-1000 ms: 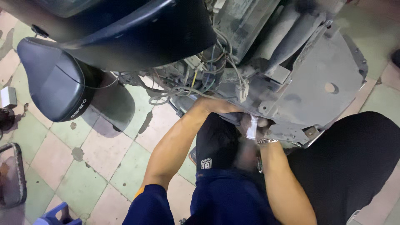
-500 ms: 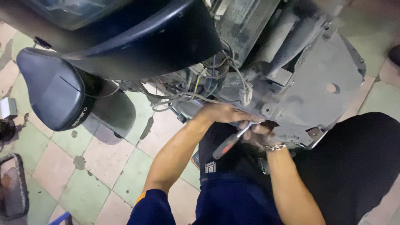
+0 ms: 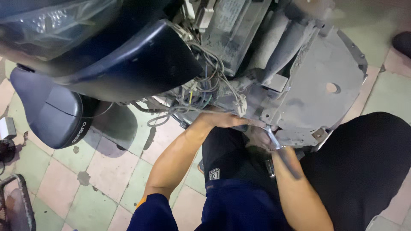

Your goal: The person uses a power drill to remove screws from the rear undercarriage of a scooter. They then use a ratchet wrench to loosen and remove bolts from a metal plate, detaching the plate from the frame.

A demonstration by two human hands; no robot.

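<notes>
A slim, shiny metal hand tool, its tip hidden, sits under the lower edge of the dusty grey plastic underside panel of a scooter. The right hand is wrapped around the tool, fingers curled shut on it just below that panel edge, though the hand is blurred and partly in shadow. The left hand lies flat just beside it, fingers stretched toward the same panel edge and pressed against the frame; they look nearly straight and hold nothing I can make out.

Right above the left hand, still close to the panel, hangs a tangled bundle of grey and coloured wires with a small white plug connector dangling almost on the knuckles. There is little room here: the panel hems the hands in from above and the person's black trouser knee closes the space to the panel's lower right.

To the panel's left, a dark blue glossy body cover overhangs, and farther left lies a dark padded scooter seat on the floor. The floor of pale pink and green square tiles is stained with dark spots and gives open room left of the forearms.
</notes>
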